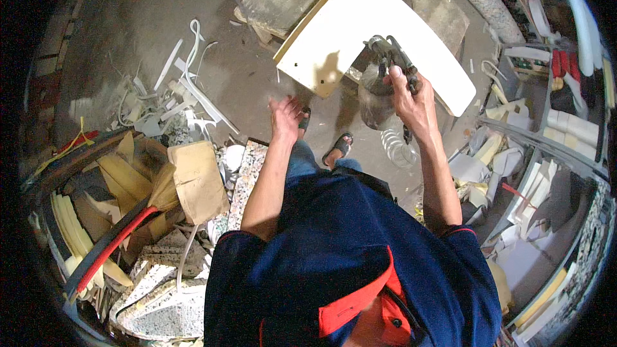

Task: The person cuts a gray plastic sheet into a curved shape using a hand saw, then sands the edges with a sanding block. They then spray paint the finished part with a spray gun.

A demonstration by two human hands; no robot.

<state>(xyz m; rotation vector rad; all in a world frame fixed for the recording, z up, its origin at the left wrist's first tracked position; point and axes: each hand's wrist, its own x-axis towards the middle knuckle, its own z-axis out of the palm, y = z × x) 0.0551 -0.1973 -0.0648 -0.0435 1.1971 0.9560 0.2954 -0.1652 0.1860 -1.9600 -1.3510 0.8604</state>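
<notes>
My right hand is wrapped round the handle of a spray gun. Below the gun's head hangs a cloudy cup, and a clear coiled air hose trails under my wrist. The gun is held over the near edge of a large white curved panel, where the panel has a notch; I cannot tell whether they touch. My left hand is empty, its fingers apart and slightly blurred, short of the panel's left end. A hand-shaped shadow falls on that end, near small dark holes.
The panel rests over worn grey blocks. Foam offcuts litter the floor at left. Nearer stands a bin of yellowish foam pieces with a red-edged rim. Metal-framed shelves packed with foam line the right side.
</notes>
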